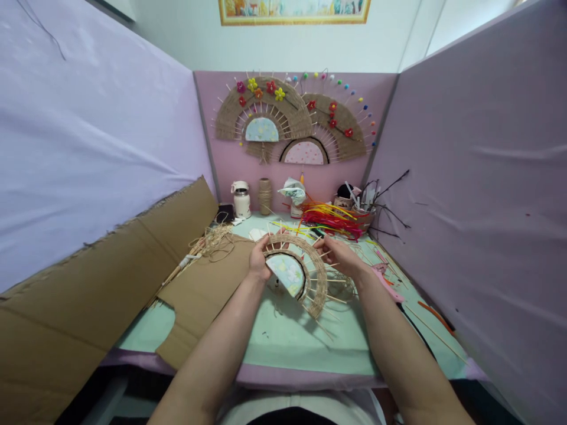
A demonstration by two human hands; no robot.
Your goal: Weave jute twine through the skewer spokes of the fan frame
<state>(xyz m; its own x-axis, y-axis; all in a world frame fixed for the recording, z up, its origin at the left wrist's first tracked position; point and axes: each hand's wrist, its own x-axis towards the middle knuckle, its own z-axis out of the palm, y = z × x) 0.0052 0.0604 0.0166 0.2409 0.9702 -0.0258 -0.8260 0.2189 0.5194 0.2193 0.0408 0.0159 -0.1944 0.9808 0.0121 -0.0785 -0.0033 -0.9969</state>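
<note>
A half-round woven fan (319,277) of brown twine on thin wooden sticks is held tilted above the table. Its flat centre is a pale blue-green floral half-disc (287,275) edged in black. My left hand (260,258) grips the fan at its left end, thumb in front and fingers partly behind the weave. At the upper right rim, my right hand (336,255) has its fingers pinched together by the stick ends; whether they hold a stick or the twine is too small to make out. Loose twine (343,288) lies behind the fan.
Cardboard sheets (208,277) cover the left side. A white bottle (241,199), a twine spool (264,196) and red and yellow pipe cleaners (332,221) line the back. A pink-handled tool (390,286) lies at right. Finished fans (266,94) hang on the back panel.
</note>
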